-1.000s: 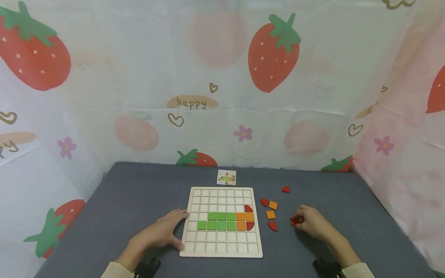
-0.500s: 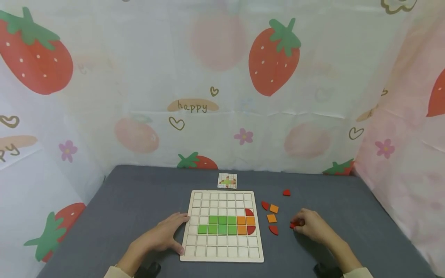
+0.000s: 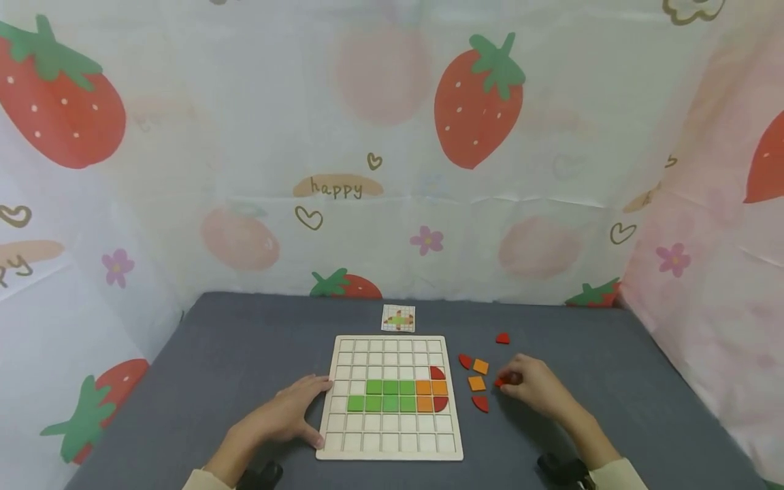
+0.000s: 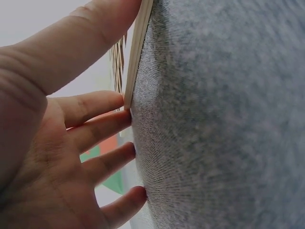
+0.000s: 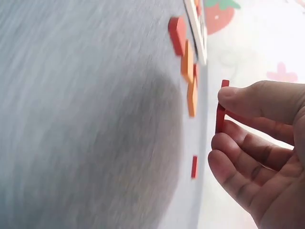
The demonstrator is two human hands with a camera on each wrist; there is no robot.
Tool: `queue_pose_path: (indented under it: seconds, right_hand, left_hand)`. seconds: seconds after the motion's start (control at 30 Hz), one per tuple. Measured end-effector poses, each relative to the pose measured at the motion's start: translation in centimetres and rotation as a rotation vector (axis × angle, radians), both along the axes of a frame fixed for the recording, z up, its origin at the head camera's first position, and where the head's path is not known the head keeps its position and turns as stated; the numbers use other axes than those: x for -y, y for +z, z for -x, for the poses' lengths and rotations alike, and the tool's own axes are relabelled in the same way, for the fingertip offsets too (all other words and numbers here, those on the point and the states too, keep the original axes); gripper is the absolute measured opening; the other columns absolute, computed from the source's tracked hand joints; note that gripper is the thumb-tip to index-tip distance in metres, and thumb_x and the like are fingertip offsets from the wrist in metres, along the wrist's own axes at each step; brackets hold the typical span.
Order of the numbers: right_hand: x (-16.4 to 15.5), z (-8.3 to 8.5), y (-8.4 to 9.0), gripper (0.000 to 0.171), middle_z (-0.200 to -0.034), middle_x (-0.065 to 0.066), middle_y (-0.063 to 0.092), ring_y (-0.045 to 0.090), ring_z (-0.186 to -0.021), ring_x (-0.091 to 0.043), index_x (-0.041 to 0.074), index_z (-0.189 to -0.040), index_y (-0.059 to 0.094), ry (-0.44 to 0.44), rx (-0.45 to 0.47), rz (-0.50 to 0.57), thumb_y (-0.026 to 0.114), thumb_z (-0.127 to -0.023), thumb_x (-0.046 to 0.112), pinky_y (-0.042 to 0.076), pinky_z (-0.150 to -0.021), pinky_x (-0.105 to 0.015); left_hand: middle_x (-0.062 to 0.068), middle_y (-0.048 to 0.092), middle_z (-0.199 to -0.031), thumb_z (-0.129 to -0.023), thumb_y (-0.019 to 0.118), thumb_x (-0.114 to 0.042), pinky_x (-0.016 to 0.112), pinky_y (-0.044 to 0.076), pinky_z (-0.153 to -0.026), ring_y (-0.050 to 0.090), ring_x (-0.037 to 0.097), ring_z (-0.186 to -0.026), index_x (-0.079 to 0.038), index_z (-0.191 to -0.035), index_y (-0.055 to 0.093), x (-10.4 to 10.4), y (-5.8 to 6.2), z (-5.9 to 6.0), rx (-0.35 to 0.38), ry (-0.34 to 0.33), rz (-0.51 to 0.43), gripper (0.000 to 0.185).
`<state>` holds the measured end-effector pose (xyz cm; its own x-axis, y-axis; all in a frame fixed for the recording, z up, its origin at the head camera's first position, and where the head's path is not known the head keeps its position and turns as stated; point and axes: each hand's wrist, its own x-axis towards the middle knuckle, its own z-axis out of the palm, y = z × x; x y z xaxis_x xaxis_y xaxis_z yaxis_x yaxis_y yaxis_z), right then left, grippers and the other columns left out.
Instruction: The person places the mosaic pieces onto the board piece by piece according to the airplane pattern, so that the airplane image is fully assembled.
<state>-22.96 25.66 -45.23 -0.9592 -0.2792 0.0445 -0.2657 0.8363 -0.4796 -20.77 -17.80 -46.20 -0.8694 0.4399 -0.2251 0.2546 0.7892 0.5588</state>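
Note:
A pale wooden grid board (image 3: 390,434) lies on the table, bearing green, orange and red pieces in two rows plus a red one above. My left hand (image 3: 288,412) rests at the board's left edge. In the left wrist view, its thumb and index finger touch the board's edge (image 4: 137,52), fingers fairly straight. Right of the board, my right hand (image 3: 534,384) pinches a red puzzle piece (image 5: 220,117) between thumb and fingers, lifted off the cloth in the right wrist view. Nearest to it lie an orange square (image 3: 476,384) and a red quarter-round piece (image 3: 480,403).
Another orange square (image 3: 480,367) and a red piece (image 3: 465,361) lie beside the board, with one more red piece (image 3: 503,338) farther back. A small pattern card (image 3: 398,318) lies behind the board. Strawberry-print cloth (image 3: 367,238) hangs around the grey table (image 3: 257,333).
My right hand has moved left towards the board, holding the red puzzle piece. My left hand stays at the board's edge. The head view has shifted slightly.

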Motion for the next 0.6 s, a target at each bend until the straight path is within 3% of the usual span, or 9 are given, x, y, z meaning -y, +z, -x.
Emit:
queue_pose_path:
  seconds: [0.27,0.6]
  right_hand:
    - [2.7,0.5,0.4,0.012,-0.083,0.004,0.056,0.045,-0.070,-0.006,0.012,-0.087,0.070,0.058,-0.056,0.023,0.070,-0.076,0.012,0.040,-0.058,-0.019]
    - [6.1,1.4,0.9,0.012,-0.083,0.003,0.053,0.045,-0.071,-0.009,0.012,-0.091,0.068,0.106,0.013,0.086,0.067,-0.079,0.013,0.041,-0.058,-0.019]
  left_hand:
    - [0.012,0.037,-0.142,-0.054,0.081,-0.039,0.061,0.023,-0.102,0.025,0.036,-0.135,-0.007,-0.135,0.040,-0.1,0.3,-0.2,0.003,0.009,0.002,0.096]
    - [0.012,0.036,-0.143,-0.054,0.081,-0.039,0.064,0.022,-0.100,0.024,0.037,-0.136,-0.009,-0.135,0.040,0.1,0.2,-0.3,-0.007,0.000,-0.013,0.096]
